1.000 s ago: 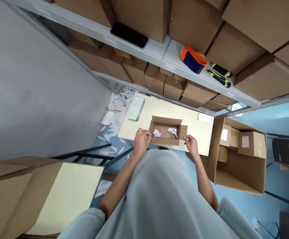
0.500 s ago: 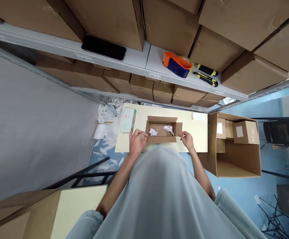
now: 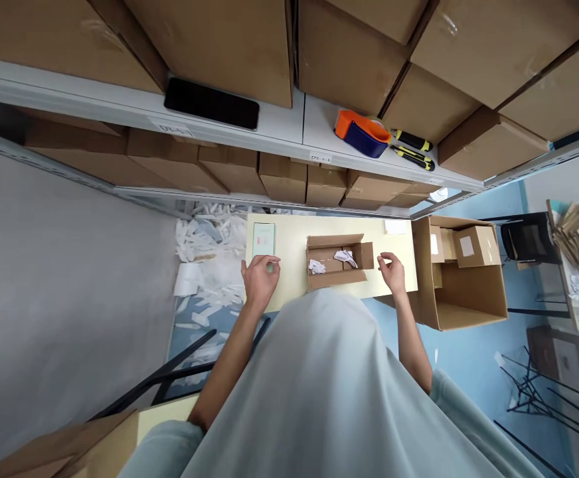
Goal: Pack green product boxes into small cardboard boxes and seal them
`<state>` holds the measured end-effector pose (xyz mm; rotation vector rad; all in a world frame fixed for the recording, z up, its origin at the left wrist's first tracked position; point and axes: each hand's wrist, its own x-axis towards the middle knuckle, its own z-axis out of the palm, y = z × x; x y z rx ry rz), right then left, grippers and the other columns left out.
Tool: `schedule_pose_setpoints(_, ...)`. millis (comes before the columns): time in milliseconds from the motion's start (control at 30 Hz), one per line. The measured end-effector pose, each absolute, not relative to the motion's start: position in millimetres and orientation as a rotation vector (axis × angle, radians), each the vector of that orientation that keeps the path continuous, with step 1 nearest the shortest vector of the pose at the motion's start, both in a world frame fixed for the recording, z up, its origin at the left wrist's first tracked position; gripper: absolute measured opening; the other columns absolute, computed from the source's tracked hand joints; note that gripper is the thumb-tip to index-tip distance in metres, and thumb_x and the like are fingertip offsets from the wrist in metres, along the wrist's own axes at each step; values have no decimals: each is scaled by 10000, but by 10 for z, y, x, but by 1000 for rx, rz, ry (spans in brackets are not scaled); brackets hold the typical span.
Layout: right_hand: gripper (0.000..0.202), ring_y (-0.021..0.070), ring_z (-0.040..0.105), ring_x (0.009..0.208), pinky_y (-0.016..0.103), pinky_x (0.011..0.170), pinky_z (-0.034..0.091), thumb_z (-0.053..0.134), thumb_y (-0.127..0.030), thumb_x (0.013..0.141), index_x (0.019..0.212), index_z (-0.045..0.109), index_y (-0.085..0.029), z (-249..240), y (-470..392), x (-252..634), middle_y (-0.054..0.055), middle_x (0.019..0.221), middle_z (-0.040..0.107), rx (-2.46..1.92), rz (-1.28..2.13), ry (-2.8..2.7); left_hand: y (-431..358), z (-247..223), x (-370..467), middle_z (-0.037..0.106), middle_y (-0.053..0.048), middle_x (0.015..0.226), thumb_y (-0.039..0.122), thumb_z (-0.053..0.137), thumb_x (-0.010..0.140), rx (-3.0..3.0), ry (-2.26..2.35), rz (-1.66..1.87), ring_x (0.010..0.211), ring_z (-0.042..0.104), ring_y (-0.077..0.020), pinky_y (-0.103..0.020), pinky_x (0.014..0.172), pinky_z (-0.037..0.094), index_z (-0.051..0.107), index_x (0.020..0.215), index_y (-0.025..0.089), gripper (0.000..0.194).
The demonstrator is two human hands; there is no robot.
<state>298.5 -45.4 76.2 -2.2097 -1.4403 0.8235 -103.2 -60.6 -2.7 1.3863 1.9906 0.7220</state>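
Two bits of paper [image 3: 345, 257] lie in the open box [image 3: 336, 279] on the surface [image 3: 289, 252]. The left hand [image 3: 261, 281] is by the green box [image 3: 264, 237], fingers apart. The right hand [image 3: 393, 273] is beside the open box, fingers bent; I can't tell if their tips meet.

Soft, even light; stretched edges

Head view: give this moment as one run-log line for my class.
left hand: at mint-green box, contact unclear | right hand: right of open cardboard box, apart | inside: two crumpled papers
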Motion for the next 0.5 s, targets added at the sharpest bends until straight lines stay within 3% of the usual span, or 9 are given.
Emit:
schedule_pose_setpoints(133,424,238,793,845,394,868,619,596,-549,1047,1243,755,-208,859,-578,2824,132,1322,841,-2213,839,-1441,-463,-236,-1120,695,-138,1281,169,753,900,1331,2035,687,1291,642,-366,-694,1334,293,716,1071,180,175)
schedule_pose_setpoints(300,403,250,808,878,390,882,619,598,-538,1053,1231,759,-214,930,-836,2680,121,1288,849,-2231,847,-1407,-385,-471,-1109,471,-247,1633,214,795,858,1180,2020,617,1495,499,-469,-643,1235,425,667,1259,191,422)
schedule_pose_setpoints(400,387,249,818,874,383,878,616,598,-533,1061,1213,755,-213,970,-1023,2648,111,1267,852,-2256,860,-1360,-345,-562,-1096,475,-244,1613,173,773,817,1129,2057,579,1460,557,-438,-598,1181,485,649,1250,225,453)
schedule_pose_setpoints(500,364,248,826,885,379,884,613,599,-519,1066,1205,752,-219,995,-1153,2640,102,1268,852,-2281,865,-1323,-267,-621,-1131,583,-211,1466,157,776,747,1129,2103,571,1379,628,-410,-584,1171,516,640,1175,237,456)
